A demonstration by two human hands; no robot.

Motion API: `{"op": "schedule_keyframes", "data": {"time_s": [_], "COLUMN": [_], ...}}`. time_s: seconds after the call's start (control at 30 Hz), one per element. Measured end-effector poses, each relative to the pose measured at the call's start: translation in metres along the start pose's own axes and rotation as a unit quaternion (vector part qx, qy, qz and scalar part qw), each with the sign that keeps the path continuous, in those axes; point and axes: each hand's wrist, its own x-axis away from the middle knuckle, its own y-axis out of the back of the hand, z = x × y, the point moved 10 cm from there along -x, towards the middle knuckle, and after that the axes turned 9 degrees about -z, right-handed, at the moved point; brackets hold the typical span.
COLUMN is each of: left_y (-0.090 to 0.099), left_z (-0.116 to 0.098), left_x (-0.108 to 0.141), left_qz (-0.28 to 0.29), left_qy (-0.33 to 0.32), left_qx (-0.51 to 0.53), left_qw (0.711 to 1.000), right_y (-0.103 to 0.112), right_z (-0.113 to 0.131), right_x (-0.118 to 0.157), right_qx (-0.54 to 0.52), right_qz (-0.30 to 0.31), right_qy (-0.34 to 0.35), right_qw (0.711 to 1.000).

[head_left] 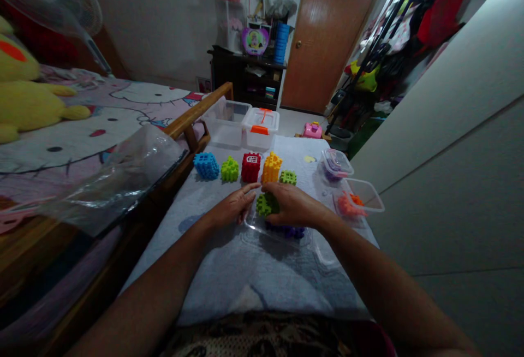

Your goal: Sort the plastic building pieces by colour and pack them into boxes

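Note:
My right hand (292, 204) grips a green block piece (266, 204) over a clear plastic container (256, 227) with purple pieces (291, 231) in it. My left hand (235, 204) is at the container's left side, its fingers partly bent, and I cannot make out anything in them. Behind my hands stand a blue block shape (207, 166), a lime green one (230, 169), a red one (251, 167) with a white window, a yellow one (271, 167) and a flatter green one (288, 177).
On the right are an open container (372, 196) with orange pieces (351, 204) and a lidded tub (338, 162). Two clear boxes (229, 128) (262, 126) stand at the back. A wooden rail (200, 107) borders the bed at left.

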Motion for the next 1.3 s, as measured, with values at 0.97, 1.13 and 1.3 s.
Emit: {"op": "schedule_keyframes", "data": {"time_s": [0.97, 1.13, 1.3], "left_y": [0.004, 0.004, 0.003], "left_z": [0.000, -0.001, -0.001], "left_x": [0.000, 0.002, 0.003], "left_qz": [-0.012, -0.014, -0.018], "left_qy": [0.013, 0.020, 0.030], "left_qx": [0.000, -0.003, 0.017], "left_qw": [1.000, 1.000, 0.999], "right_y": [-0.047, -0.057, -0.060], "right_z": [-0.002, -0.005, -0.010], "right_x": [-0.005, -0.007, -0.004], "right_qx": [0.120, 0.130, 0.093], "right_qz": [0.033, 0.044, 0.036], "right_qy": [-0.018, -0.032, -0.037], "right_qw": [0.992, 0.990, 0.994]}}
